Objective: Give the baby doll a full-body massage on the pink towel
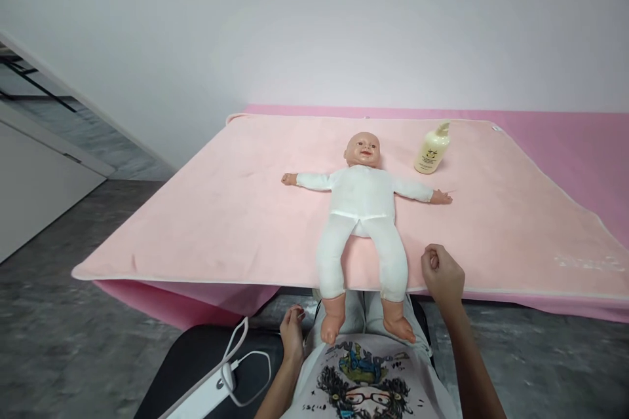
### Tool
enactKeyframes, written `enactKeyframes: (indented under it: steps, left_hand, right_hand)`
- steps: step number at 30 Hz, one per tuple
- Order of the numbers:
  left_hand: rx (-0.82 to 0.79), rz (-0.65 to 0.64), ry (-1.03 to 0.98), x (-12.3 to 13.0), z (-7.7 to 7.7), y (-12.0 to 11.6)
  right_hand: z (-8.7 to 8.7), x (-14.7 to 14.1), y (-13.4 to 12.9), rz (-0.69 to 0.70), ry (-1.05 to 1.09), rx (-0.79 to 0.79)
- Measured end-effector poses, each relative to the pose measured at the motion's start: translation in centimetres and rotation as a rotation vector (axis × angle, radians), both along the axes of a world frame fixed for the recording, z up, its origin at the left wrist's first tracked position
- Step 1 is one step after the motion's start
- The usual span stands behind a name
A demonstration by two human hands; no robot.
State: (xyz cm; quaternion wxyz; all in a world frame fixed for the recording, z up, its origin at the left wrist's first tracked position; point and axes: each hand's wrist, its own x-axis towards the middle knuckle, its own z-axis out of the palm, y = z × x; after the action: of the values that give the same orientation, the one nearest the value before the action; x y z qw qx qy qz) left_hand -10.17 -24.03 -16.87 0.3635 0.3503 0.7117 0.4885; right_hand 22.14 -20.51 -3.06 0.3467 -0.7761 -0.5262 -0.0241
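Observation:
A baby doll [362,200] in a white cloth body lies on its back on a light pink blanket [221,209], arms spread wide. Its head points to the wall and its feet hang over the table's near edge. My right hand [443,275] is closed in a fist over the blanket, right of the doll's legs and apart from them. Below the table edge, left of the doll's feet, my left hand [293,334] has its fingers curled in, with nothing visible in it. A pale yellow pump bottle [432,149] stands right of the doll's head.
Under the blanket a darker pink cover [565,150] shows along the back and right. A white power strip [201,396] with a cable rests on a black seat [177,366] at lower left. A white wall [344,26] rises behind the table.

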Motion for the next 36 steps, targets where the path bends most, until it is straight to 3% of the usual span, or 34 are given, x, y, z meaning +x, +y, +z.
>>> enactKeyframes:
  steps: [3, 6, 14, 21, 25, 29, 33, 36]
  left_hand:
    - [-0.002, 0.169, -0.223, -0.5, 0.4, -0.3]
    - [0.041, 0.181, -0.279, -0.5, 1.9, 0.0]
    - [0.206, 0.175, -0.077, -1.0, 6.6, 1.4]
    - [0.407, 0.094, 0.217, 1.0, 12.9, 2.4]
    - [0.686, 0.021, 0.338, 3.3, 17.0, 5.8]
    - [0.995, 0.002, 0.110, 7.0, 21.6, 10.7]
    - [1.025, -0.188, -0.044, 10.5, 25.6, 15.2]
    - [0.985, -0.307, -0.052, 12.3, 27.0, 19.0]
  right_hand:
    - [0.1, 0.0, 0.0, 0.008, -0.003, 0.000]
    - [0.2, 0.1, -0.1, 0.019, 0.000, 0.003]
    - [-0.2, 0.2, -0.3, 0.048, -0.014, 0.031]
    - [-0.4, 0.4, -0.5, 0.105, -0.127, 0.066]
    - [-0.3, 0.5, -0.6, 0.140, -0.174, 0.054]
    - [-0.3, 0.5, -0.5, 0.140, -0.198, 0.060]
    - [-0.6, 0.4, -0.4, 0.134, -0.190, 0.076]
    - [0.0, 0.6, -0.2, 0.164, -0.130, -0.027]
